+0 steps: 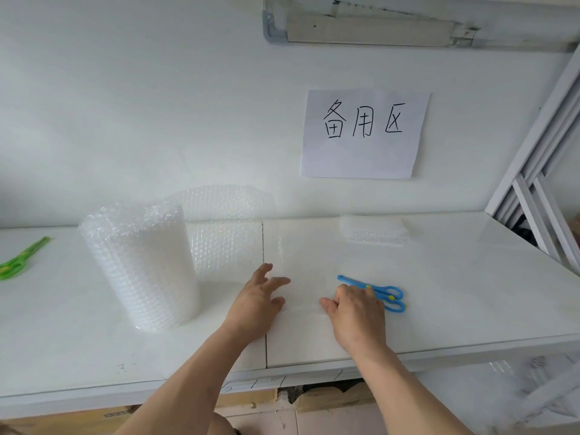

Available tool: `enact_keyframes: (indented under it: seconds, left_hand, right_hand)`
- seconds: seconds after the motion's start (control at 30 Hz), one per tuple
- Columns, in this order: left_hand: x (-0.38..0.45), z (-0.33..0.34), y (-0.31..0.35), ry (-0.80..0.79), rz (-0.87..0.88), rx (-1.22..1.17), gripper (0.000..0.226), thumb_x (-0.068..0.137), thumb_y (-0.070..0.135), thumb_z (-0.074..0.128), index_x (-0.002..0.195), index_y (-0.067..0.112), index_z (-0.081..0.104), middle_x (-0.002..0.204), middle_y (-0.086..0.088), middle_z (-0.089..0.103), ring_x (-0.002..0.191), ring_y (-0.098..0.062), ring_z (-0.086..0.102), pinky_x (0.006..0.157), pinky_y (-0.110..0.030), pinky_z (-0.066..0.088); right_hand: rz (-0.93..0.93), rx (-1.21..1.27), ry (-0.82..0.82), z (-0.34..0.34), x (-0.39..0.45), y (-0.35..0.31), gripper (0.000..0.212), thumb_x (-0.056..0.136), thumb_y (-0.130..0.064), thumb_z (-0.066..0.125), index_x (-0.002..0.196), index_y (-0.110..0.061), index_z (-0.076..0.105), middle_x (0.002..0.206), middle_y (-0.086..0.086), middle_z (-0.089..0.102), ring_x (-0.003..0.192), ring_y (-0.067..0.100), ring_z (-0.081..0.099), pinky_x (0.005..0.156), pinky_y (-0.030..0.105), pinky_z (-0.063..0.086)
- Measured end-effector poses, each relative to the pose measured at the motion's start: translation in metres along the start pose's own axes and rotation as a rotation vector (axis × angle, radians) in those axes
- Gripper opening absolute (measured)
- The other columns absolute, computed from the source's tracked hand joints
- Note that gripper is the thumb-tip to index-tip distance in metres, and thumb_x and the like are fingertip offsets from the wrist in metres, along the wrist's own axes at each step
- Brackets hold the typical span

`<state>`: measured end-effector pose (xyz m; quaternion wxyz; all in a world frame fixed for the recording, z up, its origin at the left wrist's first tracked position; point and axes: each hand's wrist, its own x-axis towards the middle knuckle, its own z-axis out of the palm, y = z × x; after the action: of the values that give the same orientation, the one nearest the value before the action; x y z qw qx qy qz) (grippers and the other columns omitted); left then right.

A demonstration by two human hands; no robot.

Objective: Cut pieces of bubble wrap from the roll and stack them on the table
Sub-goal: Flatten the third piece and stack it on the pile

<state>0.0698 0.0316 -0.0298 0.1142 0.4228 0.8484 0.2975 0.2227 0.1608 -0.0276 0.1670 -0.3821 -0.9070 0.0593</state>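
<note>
**Some pieces stacked, another length drawn out and waiting for the cut**

A low stack of cut pieces lies at the back right of the worktop, below the paper sign on the wall. It looks several layers deep, though an exact count cannot be made out. That much of the job appears done.

The roll of bubble wrap stands upright on the left part of the worktop and looks thick, so plenty of material is left. A loose sheet runs from it toward the right, partly raised against the wall and then lying flat toward the hands; its near edge is hard to trace against the white surface.

The left hand has its fingers spread and relaxed, resting on or just over the flat end of the sheet; it grips nothing. The right hand is just beside it, its fingers curled down near the blades of the blue scissors. Whether they pinch the sheet's edge, touch the scissors or hold nothing cannot be told here. The scissors lie flat on the worktop. A green pair lies unused at the far left.

By my reading, the current piece is measured out but not yet cut; cutting it and adding it to the stack remain, with further pieces likely after
</note>
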Motion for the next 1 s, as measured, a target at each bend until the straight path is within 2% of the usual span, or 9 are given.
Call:
enact_keyframes:
  seconds: [0.1, 0.17, 0.23, 0.27, 0.33, 0.47, 0.6, 0.73, 1.0]
  left_hand:
    - [0.003, -0.003, -0.002, -0.051, -0.013, 0.198, 0.044, 0.099, 0.037, 0.048, 0.143, 0.040, 0.044, 0.162, 0.009, 0.020, 0.147, -0.014, 0.021, 0.119, -0.032, 0.017]
    - [0.005, -0.008, -0.004, -0.093, -0.038, 0.268, 0.050, 0.098, 0.046, 0.045, 0.147, 0.041, 0.036, 0.161, 0.011, 0.022, 0.148, -0.010, 0.016, 0.120, -0.035, 0.010]
    - [0.008, -0.012, -0.006, -0.137, -0.048, 0.292, 0.055, 0.097, 0.050, 0.044, 0.150, 0.041, 0.030, 0.162, 0.012, 0.021, 0.149, -0.009, 0.011, 0.121, -0.038, 0.006]
    - [0.009, -0.013, -0.006, -0.160, -0.051, 0.300, 0.057, 0.097, 0.052, 0.043, 0.150, 0.041, 0.028, 0.162, 0.012, 0.019, 0.149, -0.010, 0.009, 0.121, -0.040, 0.005]
    - [0.011, -0.016, -0.007, -0.191, -0.065, 0.316, 0.061, 0.096, 0.055, 0.042, 0.152, 0.039, 0.024, 0.164, 0.010, 0.013, 0.151, -0.013, 0.005, 0.121, -0.041, 0.003]
    - [0.012, -0.018, -0.010, -0.215, -0.075, 0.347, 0.064, 0.097, 0.058, 0.038, 0.154, 0.036, 0.020, 0.165, 0.008, 0.007, 0.151, -0.016, -0.001, 0.120, -0.040, -0.001]
    - [0.008, -0.015, -0.011, -0.164, -0.064, 0.338, 0.061, 0.098, 0.055, 0.039, 0.153, 0.040, 0.020, 0.165, 0.008, 0.007, 0.151, -0.018, 0.000, 0.120, -0.041, 0.001]
    - [0.004, -0.008, -0.011, -0.054, 0.097, 0.326, 0.042, 0.100, 0.045, 0.042, 0.142, 0.049, 0.040, 0.160, 0.014, 0.022, 0.149, -0.015, 0.012, 0.119, -0.039, 0.010]
    - [0.002, -0.005, -0.011, -0.136, 0.048, 0.279, 0.040, 0.100, 0.055, 0.032, 0.138, 0.051, 0.045, 0.158, 0.022, 0.026, 0.149, -0.008, 0.013, 0.120, -0.037, 0.004]
  right_hand:
    - [-0.136, 0.038, 0.173, 0.006, -0.004, -0.002, 0.017, 0.085, -0.034, 0.069, 0.085, -0.020, 0.060, 0.088, 0.000, 0.064, 0.083, 0.027, 0.061, 0.071, 0.038, 0.046]
    - [-0.248, 0.024, 0.139, 0.005, -0.003, -0.006, 0.027, 0.095, -0.036, 0.051, 0.113, -0.021, 0.064, 0.121, 0.000, 0.065, 0.114, 0.027, 0.060, 0.091, 0.040, 0.047]
    - [-0.306, 0.019, -0.089, -0.001, 0.001, -0.013, 0.052, 0.101, -0.045, 0.023, 0.146, -0.025, 0.039, 0.157, -0.006, 0.032, 0.147, 0.019, 0.024, 0.115, 0.038, 0.025]
    - [-0.311, 0.017, -0.213, -0.001, 0.003, -0.015, 0.057, 0.101, -0.049, 0.016, 0.154, -0.028, 0.022, 0.163, -0.010, 0.012, 0.151, 0.014, 0.004, 0.119, 0.038, 0.013]
    - [-0.292, -0.014, -0.396, -0.004, 0.006, -0.021, 0.063, 0.099, -0.056, 0.010, 0.156, -0.029, 0.001, 0.163, -0.013, -0.009, 0.149, 0.011, -0.015, 0.120, 0.038, -0.001]
    - [-0.236, -0.074, -0.545, -0.002, 0.009, -0.024, 0.068, 0.097, -0.059, 0.009, 0.155, -0.027, -0.006, 0.162, -0.011, -0.017, 0.148, 0.013, -0.019, 0.120, 0.038, -0.007]
    - [-0.211, -0.072, -0.572, -0.003, 0.008, -0.026, 0.066, 0.098, -0.058, 0.009, 0.155, -0.028, -0.007, 0.162, -0.012, -0.019, 0.148, 0.013, -0.020, 0.119, 0.038, -0.008]
    - [-0.169, -0.063, -0.580, -0.010, 0.011, -0.029, 0.061, 0.100, -0.054, 0.007, 0.155, -0.031, -0.004, 0.162, -0.012, -0.018, 0.148, 0.014, -0.020, 0.120, 0.041, -0.006]
    - [-0.120, -0.102, -0.586, -0.007, 0.006, -0.024, 0.060, 0.100, -0.052, 0.007, 0.154, -0.031, -0.009, 0.161, -0.009, -0.022, 0.148, 0.019, -0.021, 0.120, 0.042, -0.005]
